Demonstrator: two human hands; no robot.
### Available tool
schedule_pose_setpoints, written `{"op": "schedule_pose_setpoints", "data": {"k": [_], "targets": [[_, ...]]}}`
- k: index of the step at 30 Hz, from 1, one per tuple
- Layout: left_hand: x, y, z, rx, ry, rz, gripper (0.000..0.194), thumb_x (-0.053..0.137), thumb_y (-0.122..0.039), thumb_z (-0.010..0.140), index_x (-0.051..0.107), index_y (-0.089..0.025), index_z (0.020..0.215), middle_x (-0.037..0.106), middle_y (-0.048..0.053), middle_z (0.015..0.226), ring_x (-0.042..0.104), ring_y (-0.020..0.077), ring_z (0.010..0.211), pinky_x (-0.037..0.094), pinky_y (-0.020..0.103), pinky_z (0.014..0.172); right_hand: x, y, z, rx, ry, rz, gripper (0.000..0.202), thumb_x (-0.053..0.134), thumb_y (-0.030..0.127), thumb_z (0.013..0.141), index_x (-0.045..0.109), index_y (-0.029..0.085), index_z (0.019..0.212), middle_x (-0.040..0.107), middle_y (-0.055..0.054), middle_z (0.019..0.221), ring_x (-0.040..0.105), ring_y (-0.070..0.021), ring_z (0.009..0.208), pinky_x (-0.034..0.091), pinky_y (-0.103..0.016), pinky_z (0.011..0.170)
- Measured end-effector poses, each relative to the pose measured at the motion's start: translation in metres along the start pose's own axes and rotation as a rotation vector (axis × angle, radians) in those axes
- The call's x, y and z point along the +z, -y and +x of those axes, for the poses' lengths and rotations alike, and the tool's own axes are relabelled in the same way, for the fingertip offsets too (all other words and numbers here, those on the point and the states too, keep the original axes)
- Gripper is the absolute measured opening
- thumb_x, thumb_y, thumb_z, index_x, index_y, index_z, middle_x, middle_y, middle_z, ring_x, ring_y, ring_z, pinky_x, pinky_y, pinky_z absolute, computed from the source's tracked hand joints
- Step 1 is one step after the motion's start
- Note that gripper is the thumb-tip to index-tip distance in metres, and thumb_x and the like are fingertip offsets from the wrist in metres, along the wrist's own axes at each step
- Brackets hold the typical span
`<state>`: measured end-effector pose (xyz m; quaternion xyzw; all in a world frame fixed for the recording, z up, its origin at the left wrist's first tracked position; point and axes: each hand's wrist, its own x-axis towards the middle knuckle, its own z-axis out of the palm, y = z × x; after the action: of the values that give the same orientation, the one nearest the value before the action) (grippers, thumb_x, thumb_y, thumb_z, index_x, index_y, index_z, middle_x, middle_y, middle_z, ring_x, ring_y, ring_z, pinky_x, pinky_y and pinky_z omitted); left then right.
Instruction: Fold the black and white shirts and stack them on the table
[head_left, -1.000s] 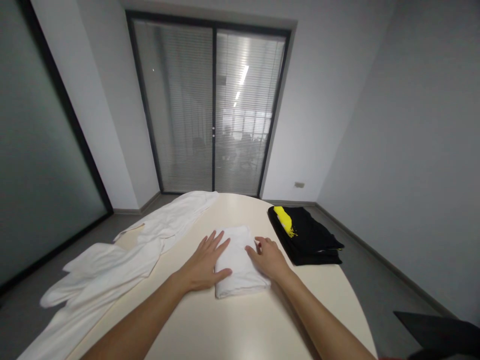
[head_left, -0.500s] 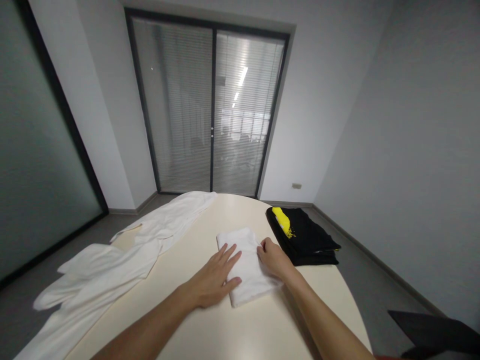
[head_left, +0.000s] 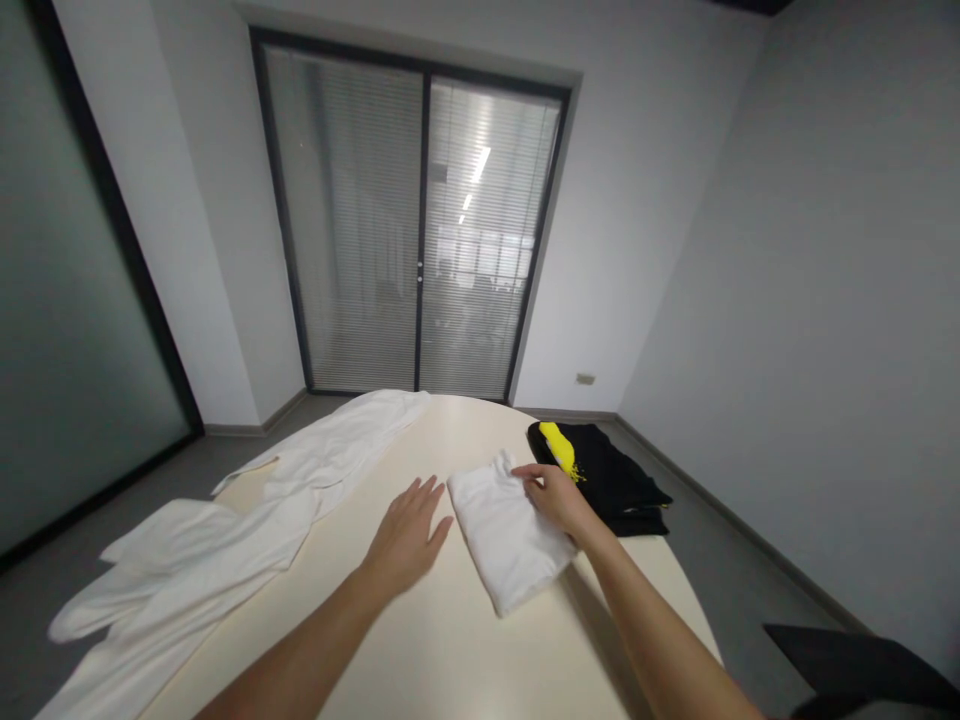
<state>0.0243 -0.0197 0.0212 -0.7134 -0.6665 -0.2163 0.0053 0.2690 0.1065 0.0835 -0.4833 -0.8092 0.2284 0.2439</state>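
A folded white cloth (head_left: 506, 535) lies on the pale round table (head_left: 420, 650), in front of me. My right hand (head_left: 551, 495) is at its upper right edge, fingers bent, with the cloth's edge between thumb and fingers. To the left of the cloth, my left hand (head_left: 409, 530) hovers just off it, fingers spread and holding nothing. White garments (head_left: 225, 550) lie loosely along the table's left side, partly over its edge. A black folded stack (head_left: 607, 470) with a yellow print (head_left: 556, 445) sits at the right.
A dark chair part (head_left: 862, 665) shows at the lower right, beyond the table. Behind the table stand a glass partition with blinds (head_left: 420, 230) and white walls. A frosted glass panel (head_left: 75, 300) is at the left.
My left hand has come off the white cloth and moved left. The cloth has shifted slightly right and turned, with my right hand still at its right edge.
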Motion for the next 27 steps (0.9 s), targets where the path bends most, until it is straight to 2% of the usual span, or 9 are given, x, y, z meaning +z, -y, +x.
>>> {"op": "schedule_pose_setpoints", "data": {"k": [5, 10, 15, 18, 21, 23, 27], "targets": [[0.006, 0.008, 0.002, -0.129, 0.039, 0.078, 0.056, 0.038, -0.044, 0.097, 0.048, -0.013, 0.143, 0.037, 0.014, 0.156, 0.028, 0.0341, 0.146, 0.023, 0.049, 0.119, -0.037, 0.015, 0.02, -0.008, -0.047, -0.127, 0.04, 0.049, 0.015, 0.084, 0.073, 0.016, 0.116, 0.073, -0.009, 0.113, 0.068, -0.0231, 0.103, 0.047, -0.03, 0.094], [0.005, 0.007, 0.002, -0.125, 0.058, 0.067, 0.054, 0.038, -0.044, 0.096, 0.051, -0.016, 0.14, 0.04, 0.013, 0.154, 0.029, 0.0331, 0.146, 0.022, 0.05, 0.118, -0.078, 0.018, 0.043, -0.045, -0.111, -0.293, 0.04, 0.052, 0.014, 0.084, 0.072, 0.022, 0.118, 0.07, -0.007, 0.122, 0.064, -0.0263, 0.114, 0.045, -0.033, 0.098], [0.004, 0.007, 0.002, -0.123, 0.036, 0.081, 0.053, 0.038, -0.044, 0.095, 0.052, -0.017, 0.139, 0.041, 0.012, 0.154, 0.03, 0.0322, 0.145, 0.023, 0.051, 0.118, -0.118, 0.01, 0.064, -0.006, -0.214, -0.289, 0.038, 0.052, 0.017, 0.086, 0.073, 0.021, 0.118, 0.072, -0.007, 0.118, 0.066, -0.024, 0.11, 0.046, -0.029, 0.095], [0.003, 0.006, 0.002, -0.126, 0.042, 0.088, 0.053, 0.038, -0.043, 0.095, 0.052, -0.016, 0.139, 0.042, 0.012, 0.154, 0.03, 0.0324, 0.145, 0.024, 0.05, 0.118, -0.139, -0.003, 0.075, 0.05, -0.266, -0.236, 0.037, 0.052, 0.02, 0.087, 0.072, 0.02, 0.119, 0.072, -0.008, 0.118, 0.066, -0.0228, 0.108, 0.045, -0.029, 0.096], [0.003, 0.006, 0.003, -0.126, 0.052, 0.081, 0.055, 0.038, -0.043, 0.095, 0.052, -0.015, 0.14, 0.042, 0.013, 0.153, 0.029, 0.0331, 0.145, 0.024, 0.05, 0.118, -0.153, -0.028, 0.084, 0.144, -0.229, -0.199, 0.039, 0.054, 0.023, 0.087, 0.068, 0.018, 0.124, 0.072, -0.009, 0.115, 0.066, -0.022, 0.105, 0.045, -0.029, 0.094], [0.003, 0.005, 0.004, -0.127, 0.052, 0.079, 0.055, 0.038, -0.043, 0.095, 0.052, -0.015, 0.14, 0.042, 0.013, 0.153, 0.029, 0.033, 0.145, 0.024, 0.05, 0.118, -0.155, -0.049, 0.086, 0.196, -0.193, -0.199, 0.04, 0.057, 0.023, 0.086, 0.067, 0.015, 0.124, 0.072, -0.009, 0.114, 0.066, -0.0221, 0.104, 0.047, -0.029, 0.093], [0.003, 0.006, 0.004, -0.129, 0.045, 0.09, 0.054, 0.037, -0.043, 0.095, 0.053, -0.017, 0.139, 0.043, 0.012, 0.153, 0.031, 0.0324, 0.145, 0.025, 0.05, 0.117, -0.144, -0.089, 0.08, 0.259, -0.166, -0.227, 0.031, 0.063, 0.02, 0.081, 0.072, 0.006, 0.108, 0.072, -0.021, 0.109, 0.069, -0.0265, 0.098, 0.05, -0.032, 0.086]]}}
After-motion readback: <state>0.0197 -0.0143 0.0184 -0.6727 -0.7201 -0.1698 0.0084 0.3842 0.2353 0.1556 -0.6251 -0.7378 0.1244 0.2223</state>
